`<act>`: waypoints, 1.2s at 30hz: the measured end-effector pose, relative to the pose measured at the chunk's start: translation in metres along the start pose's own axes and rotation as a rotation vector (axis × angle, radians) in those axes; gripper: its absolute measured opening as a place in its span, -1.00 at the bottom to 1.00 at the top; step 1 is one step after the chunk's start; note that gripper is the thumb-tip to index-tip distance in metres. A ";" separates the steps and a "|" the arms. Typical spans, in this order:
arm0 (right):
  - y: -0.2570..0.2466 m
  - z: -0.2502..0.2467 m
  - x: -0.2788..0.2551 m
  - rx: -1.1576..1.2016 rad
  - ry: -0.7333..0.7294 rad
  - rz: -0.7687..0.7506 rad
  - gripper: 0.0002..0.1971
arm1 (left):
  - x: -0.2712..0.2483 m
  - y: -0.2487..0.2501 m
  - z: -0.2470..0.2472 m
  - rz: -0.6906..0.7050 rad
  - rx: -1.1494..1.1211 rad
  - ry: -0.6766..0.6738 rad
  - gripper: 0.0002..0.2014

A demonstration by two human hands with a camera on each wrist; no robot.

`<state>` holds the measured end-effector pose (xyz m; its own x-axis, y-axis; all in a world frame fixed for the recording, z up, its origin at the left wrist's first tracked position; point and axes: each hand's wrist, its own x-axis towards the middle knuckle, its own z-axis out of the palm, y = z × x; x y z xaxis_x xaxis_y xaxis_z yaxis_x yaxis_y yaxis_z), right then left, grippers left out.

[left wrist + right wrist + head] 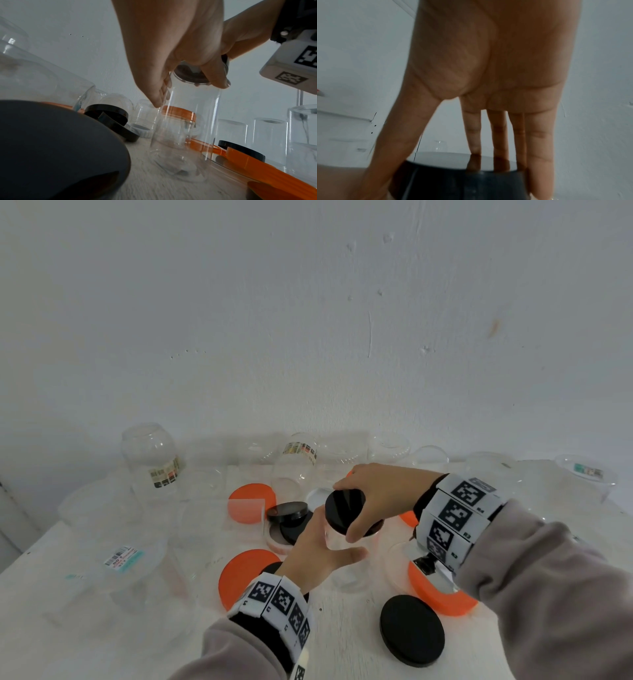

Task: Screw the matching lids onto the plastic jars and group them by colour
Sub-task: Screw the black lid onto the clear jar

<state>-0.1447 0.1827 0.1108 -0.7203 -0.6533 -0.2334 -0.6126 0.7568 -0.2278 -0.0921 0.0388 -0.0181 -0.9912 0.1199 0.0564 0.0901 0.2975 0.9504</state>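
A clear plastic jar [352,575] stands upright on the white table [339,648] near its middle. My left hand [318,546] wraps round the jar's side, thumb on the near face. My right hand [373,498] grips a glossy black lid [344,508] by its rim and holds it tilted over the jar's mouth. In the left wrist view the black lid [190,75] sits at the top of the jar [185,128]. The right wrist view shows my right hand [488,67] with thumb and fingers spread down around the lid [453,175].
Orange lids lie at left [251,503], front left [246,577] and right [442,594]. Loose black lids lie behind [291,513] and in front [411,635]. Several clear open jars line the back and left, one with a label [154,460].
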 end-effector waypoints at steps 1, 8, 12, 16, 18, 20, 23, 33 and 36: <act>0.001 0.001 0.000 -0.007 0.016 0.006 -0.48 | -0.001 0.000 0.000 0.000 -0.003 0.002 -0.18; 0.005 0.016 0.001 -0.084 0.155 0.090 -0.29 | -0.003 0.003 0.002 -0.009 -0.004 0.005 -0.21; 0.002 0.023 0.004 -0.137 0.197 0.135 -0.32 | -0.002 0.004 0.001 -0.008 0.006 0.000 -0.23; 0.003 0.018 0.002 -0.045 0.131 0.116 -0.32 | -0.002 0.006 0.000 -0.009 0.007 -0.010 -0.23; 0.005 0.012 -0.002 0.005 0.051 0.069 -0.39 | -0.003 0.006 0.000 -0.011 0.013 -0.004 -0.18; 0.006 0.010 -0.004 0.026 0.048 0.038 -0.45 | -0.003 0.007 0.000 -0.011 0.018 0.005 -0.16; 0.007 0.015 -0.005 0.027 0.101 0.030 -0.48 | -0.004 0.007 0.001 -0.009 0.006 0.011 -0.16; 0.007 0.030 -0.007 -0.021 0.243 0.045 -0.35 | -0.004 0.003 0.001 0.018 -0.008 0.002 -0.17; 0.007 0.034 -0.008 -0.003 0.271 0.061 -0.33 | -0.003 0.002 0.001 0.018 -0.023 -0.007 -0.16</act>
<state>-0.1324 0.1928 0.0784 -0.8165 -0.5771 0.0149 -0.5659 0.7950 -0.2185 -0.0885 0.0396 -0.0170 -0.9887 0.1320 0.0715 0.1056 0.2732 0.9562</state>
